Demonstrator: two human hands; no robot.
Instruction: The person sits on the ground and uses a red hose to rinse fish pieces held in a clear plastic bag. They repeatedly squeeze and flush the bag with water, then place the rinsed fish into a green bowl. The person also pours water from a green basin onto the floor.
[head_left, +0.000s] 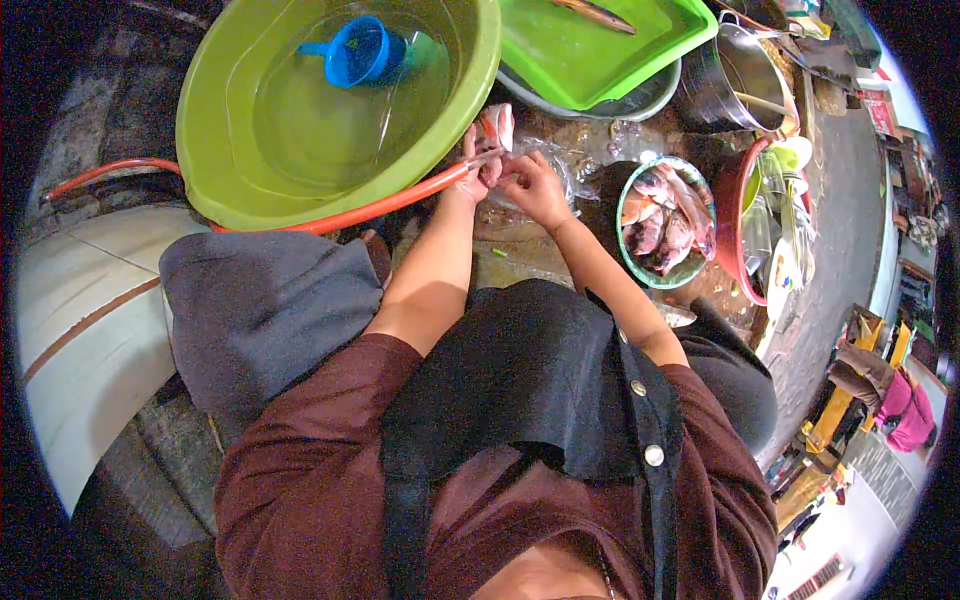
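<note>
My left hand (480, 177) is closed around a piece of fish (498, 127) with pale and reddish flesh, just off the rim of the large green tub (202, 135). An orange hose (390, 208) passes along the near side of that tub, and its end reaches my left hand. A clear streak, apparently water, leaves the hose at the fish. My right hand (534, 187) is bent in beside the left, fingertips at the fish. What lies between those fingertips is too small to tell. A clear plastic bag (559, 169) lies behind my right hand.
A blue dipper (360, 52) floats in the tub's water. A green tray (592, 56) holding a knife-like object (596, 13) rests over a grey basin (660, 94). To the right are a bowl of fish (667, 225), a red basin (731, 225) of dishes and a metal pot (720, 82).
</note>
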